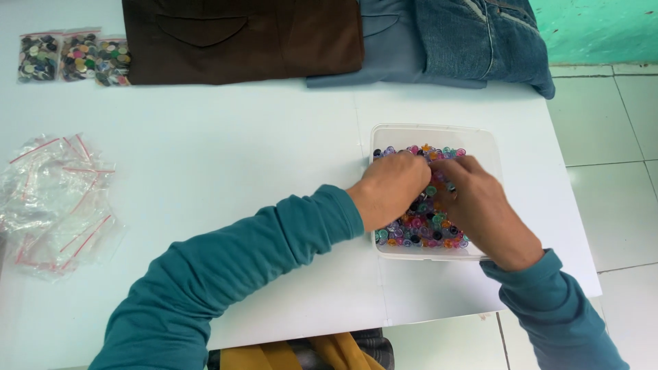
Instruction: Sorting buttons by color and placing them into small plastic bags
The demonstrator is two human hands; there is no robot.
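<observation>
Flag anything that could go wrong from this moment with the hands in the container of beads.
1. Both the left hand and right hand dig in the clear plastic container at once; small coloured beads could flick over its low wall onto the white table.
2. The container sits near the table's right edge, so a push might slide it, or stray beads, toward the tiled floor.
3. The fingers are hidden among the beads, so what they grip cannot be checked.

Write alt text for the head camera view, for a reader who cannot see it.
Both hands, left hand and right hand, reach into a clear plastic tub of small colourful buttons on a white table. Empty zip bags lie at left, filled button bags and folded clothes at the far edge.
</observation>
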